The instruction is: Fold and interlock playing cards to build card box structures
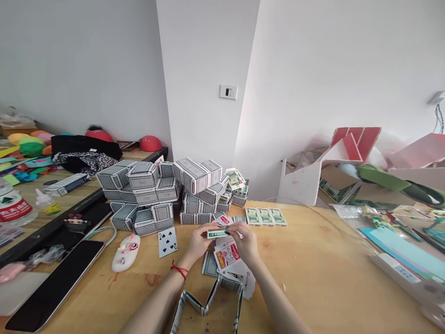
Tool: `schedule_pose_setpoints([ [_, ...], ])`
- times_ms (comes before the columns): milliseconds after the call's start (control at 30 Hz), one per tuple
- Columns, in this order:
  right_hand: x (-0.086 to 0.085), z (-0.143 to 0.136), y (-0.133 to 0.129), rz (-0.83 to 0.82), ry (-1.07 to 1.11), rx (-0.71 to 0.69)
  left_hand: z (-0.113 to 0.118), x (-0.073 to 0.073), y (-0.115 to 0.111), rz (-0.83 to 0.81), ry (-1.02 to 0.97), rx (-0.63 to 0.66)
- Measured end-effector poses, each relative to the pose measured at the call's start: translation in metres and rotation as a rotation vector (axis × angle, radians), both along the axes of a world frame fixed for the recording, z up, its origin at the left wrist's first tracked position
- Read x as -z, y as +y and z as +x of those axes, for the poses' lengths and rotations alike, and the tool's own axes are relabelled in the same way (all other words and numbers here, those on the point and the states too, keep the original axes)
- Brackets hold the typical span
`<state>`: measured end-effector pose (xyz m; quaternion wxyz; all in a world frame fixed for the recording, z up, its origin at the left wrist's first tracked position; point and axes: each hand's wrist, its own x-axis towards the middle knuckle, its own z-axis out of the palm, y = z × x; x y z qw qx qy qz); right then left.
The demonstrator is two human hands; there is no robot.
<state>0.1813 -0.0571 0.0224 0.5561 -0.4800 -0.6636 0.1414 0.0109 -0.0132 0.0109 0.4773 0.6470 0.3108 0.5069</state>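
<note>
Between my left hand (200, 242) and my right hand (246, 240), a small green-and-white playing card box (217, 234) is held edge-on over the table. Fingers of both hands are closed on it, one at each end. Beneath them lies a loose pile of playing cards (239, 269), some face up, with a red-and-yellow poker card (227, 255) on top. A five of spades (167, 242) lies left of my left hand. Close to my forearms stands a zigzag frame of folded cards (208, 297) with patterned backs.
Stacked grey patterned card blocks (153, 185) rise behind my hands. Three green card boxes (266, 216) lie in a row to the right. At left are a white mouse (125, 253) and a black phone-like slab (55, 285); a power strip (399, 271) sits at right.
</note>
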Motion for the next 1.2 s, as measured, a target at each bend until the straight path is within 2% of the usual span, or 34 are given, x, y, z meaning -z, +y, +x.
schedule_pose_setpoints([
  [200,-0.004,0.003,0.002,-0.322,0.031,0.137,-0.002,-0.003,-0.002,-0.119,-0.048,0.124],
  [367,-0.005,0.013,0.003,-0.441,0.009,0.093,-0.002,-0.001,-0.001,-0.262,-0.177,0.159],
  [467,-0.012,0.013,-0.004,-0.52,-0.046,-0.074,-0.002,0.001,0.004,-0.313,-0.259,0.108],
  [567,-0.028,0.009,-0.014,-0.656,-0.03,-0.397,-0.003,0.004,0.008,-0.331,-0.269,0.064],
  [633,-0.041,0.008,-0.018,-0.652,0.115,-0.578,-0.003,0.005,0.008,-0.336,-0.246,0.051],
  [700,-0.05,0.009,-0.02,-0.555,0.328,-0.613,-0.002,0.005,0.007,-0.332,-0.212,0.06],
  [833,-0.052,0.019,-0.011,-0.338,0.726,-0.424,-0.003,0.003,0.004,-0.32,-0.169,0.125],
  [900,-0.045,0.027,-0.005,-0.285,0.72,-0.29,-0.004,0.002,0.002,-0.326,-0.165,0.159],
  [967,-0.036,0.034,-0.002,-0.316,0.493,-0.125,-0.005,0.002,0.001,-0.34,-0.169,0.19],
  [1033,-0.028,0.039,-0.001,-0.438,0.153,0.011,-0.005,0.002,0.001,-0.386,-0.199,0.212],
  [1100,-0.021,0.043,-0.004,-0.568,-0.1,0.061,-0.006,0.001,0.001,-0.451,-0.234,0.212],
  [1200,-0.019,0.047,-0.009,-0.642,-0.197,0.062,-0.006,0.0,0.001,-0.517,-0.219,0.196],
])
